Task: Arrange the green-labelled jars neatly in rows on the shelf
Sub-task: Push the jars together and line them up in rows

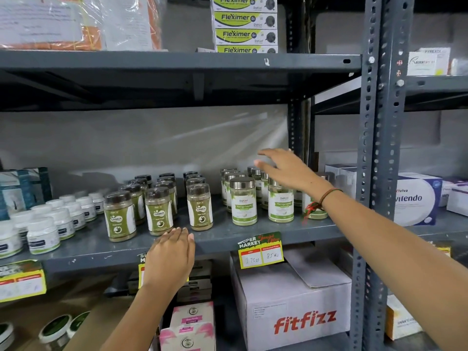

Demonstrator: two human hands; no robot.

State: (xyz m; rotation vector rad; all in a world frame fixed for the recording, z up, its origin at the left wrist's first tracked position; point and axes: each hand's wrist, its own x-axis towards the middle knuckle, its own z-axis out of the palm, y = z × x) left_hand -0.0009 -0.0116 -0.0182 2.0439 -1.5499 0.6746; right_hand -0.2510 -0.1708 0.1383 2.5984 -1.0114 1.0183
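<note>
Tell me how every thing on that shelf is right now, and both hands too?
Silver-lidded green-labelled jars: upright, lids on, in rows.
Dark-lidded Gaska jars: upright, sealed, in rows.
White jars: upright, closed, grouped at the left.
Left hand: open, flat at the shelf edge, holding nothing.
Right hand: open, above the back jars, holding nothing.
Fitfizz box: closed, below.

Silver-lidded jars (pixel 244 205) stand in rows on shelf (pixel 266 230), right of dark-lidded jars (pixel 200 210).

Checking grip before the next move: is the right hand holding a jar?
No, the right hand hovers open above the silver-lidded jars, fingers spread.
</note>
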